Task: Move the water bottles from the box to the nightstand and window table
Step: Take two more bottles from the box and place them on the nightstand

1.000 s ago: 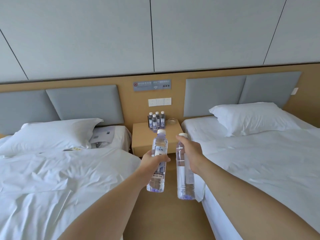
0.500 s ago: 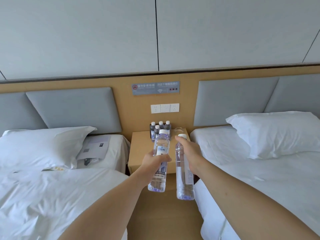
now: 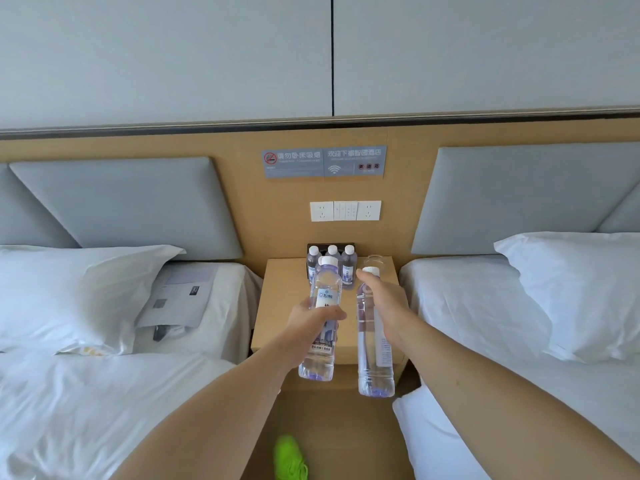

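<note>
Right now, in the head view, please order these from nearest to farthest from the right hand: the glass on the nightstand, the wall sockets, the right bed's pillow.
From the right hand:
1. Glass, just behind it on the nightstand.
2. Wall sockets, above on the wooden panel.
3. Pillow, off right on the bed.

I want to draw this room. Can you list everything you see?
held bottles: 2, clear, white caps, one per hand
small bottles: at least 3, clear, back of nightstand
nightstand: 1, tan, between beds
glass: 1, clear, nightstand right
beds: 2, white, either side
pillows: 2, white, one per bed
papers: white, left bed
sockets: white, wall
sign: grey, wall
shoe: green, floor
left hand: grips bottle
right hand: grips bottle
</note>
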Demonstrator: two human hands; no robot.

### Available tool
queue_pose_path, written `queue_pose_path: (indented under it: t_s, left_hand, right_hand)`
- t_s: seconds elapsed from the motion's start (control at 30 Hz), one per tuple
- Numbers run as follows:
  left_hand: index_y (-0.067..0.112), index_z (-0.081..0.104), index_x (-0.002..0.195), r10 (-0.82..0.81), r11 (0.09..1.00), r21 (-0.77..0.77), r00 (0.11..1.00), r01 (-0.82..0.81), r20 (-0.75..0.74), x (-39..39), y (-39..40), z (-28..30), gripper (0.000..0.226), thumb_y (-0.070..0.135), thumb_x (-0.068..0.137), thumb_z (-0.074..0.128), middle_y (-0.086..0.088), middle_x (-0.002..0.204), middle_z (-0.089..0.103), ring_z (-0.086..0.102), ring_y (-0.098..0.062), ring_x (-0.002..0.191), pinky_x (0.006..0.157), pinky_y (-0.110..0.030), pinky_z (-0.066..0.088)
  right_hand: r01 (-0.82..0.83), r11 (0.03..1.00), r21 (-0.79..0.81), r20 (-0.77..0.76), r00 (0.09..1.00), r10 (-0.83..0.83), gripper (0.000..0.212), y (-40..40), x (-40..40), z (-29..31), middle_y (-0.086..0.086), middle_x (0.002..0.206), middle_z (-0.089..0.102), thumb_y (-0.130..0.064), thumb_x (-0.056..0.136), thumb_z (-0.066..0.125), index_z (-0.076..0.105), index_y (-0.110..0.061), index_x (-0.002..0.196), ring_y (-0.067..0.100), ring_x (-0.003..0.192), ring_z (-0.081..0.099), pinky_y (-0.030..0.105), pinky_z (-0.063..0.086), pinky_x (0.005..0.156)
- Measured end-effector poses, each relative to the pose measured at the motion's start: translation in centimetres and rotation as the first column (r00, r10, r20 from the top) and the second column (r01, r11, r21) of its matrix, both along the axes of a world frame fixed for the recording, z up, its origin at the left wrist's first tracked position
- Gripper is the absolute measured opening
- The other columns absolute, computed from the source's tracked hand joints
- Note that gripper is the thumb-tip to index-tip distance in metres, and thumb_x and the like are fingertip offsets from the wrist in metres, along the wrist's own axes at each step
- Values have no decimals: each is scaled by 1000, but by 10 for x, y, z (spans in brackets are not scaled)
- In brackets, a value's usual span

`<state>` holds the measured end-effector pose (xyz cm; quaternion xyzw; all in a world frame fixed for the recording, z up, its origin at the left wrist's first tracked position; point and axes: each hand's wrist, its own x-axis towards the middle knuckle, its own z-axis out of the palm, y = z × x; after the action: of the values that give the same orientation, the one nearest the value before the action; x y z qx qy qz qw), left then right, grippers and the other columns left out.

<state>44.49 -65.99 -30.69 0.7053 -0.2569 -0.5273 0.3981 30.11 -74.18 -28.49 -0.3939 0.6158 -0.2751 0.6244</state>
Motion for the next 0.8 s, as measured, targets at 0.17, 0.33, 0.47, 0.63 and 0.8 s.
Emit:
queue_pose_path:
  t_s: [0.17,0.33,0.47,0.63,0.8]
  left_hand:
    - [14,63,121,-40,999,-16,989,39,-140,41,-56,-23,72,62,71,85,-13,87,75,70,-24,66,71,-37,60]
    - [28,43,150,-12,998,65,977,27,-211,85,-115,-50,110,75,59,83,-18,136,66,68,-38,117,97,-52,57]
    - [33,58,125,-113,984,128,989,125,-99,119,-146,-63,84,72,55,85,-4,120,71,69,-31,107,90,-57,57]
    - [26,61,86,-217,973,100,969,206,116,148,-176,-81,48,42,54,94,10,78,64,62,-6,70,56,-24,48]
    - [25,54,83,-407,913,209,825,351,391,157,-189,-110,47,33,54,90,7,82,58,53,-14,70,57,-28,40]
  right_hand:
    - [-39,999,36,27,999,38,44,-56,35,-22,-14,86,70,-76,73,72,67,-36,91,-1,61,64,21,44,37]
    - [-48,996,73,1,999,49,45,-112,71,-44,3,92,79,-66,75,78,74,-29,101,18,70,78,37,62,53]
    - [6,1000,16,-74,997,-5,31,-139,88,-64,9,99,78,-46,80,82,75,-23,99,23,80,78,27,57,53]
    - [-152,980,-129,-407,909,88,38,-162,102,-97,-1,84,72,-56,73,83,72,-22,86,18,83,69,38,57,74]
    - [-372,923,-95,-625,744,236,52,-186,103,-125,-2,78,67,-61,67,85,55,-20,72,20,75,63,32,39,57]
